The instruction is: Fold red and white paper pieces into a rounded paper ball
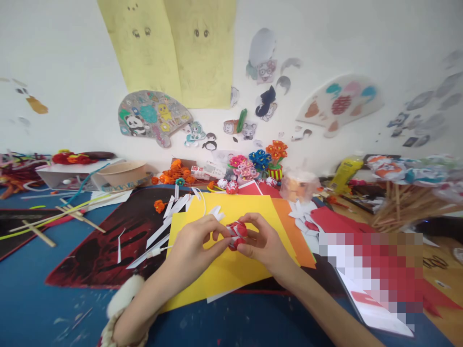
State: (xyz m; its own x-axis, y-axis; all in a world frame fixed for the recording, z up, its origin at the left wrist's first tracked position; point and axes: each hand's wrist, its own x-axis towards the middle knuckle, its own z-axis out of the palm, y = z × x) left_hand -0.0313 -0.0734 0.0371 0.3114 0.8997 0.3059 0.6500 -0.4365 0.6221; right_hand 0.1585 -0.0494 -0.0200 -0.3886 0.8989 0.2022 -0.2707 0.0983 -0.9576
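A small red-and-white woven paper ball (237,235) is held up over the yellow paper sheets (249,275). My left hand (197,243) pinches its left side between thumb and fingers. On the other side, the thumb and curled fingers of my right hand (265,246) grip it too. A similar red-and-white ball (232,187) lies beyond the sheets. White paper strips (157,234) are scattered left of my left hand. To the right of the yellow stack, orange paper (303,248) shows from underneath, beside more white paper strips (303,215).
A partly blurred phone (376,306) and red paper (336,224) lie at right. Wrapped bouquets on sticks (392,202) stand behind them. Orange pipe-cleaner flowers (176,172), a clear cup (299,185) and a paper bowl (125,174) line the wall. Wooden sticks (81,219) lie left.
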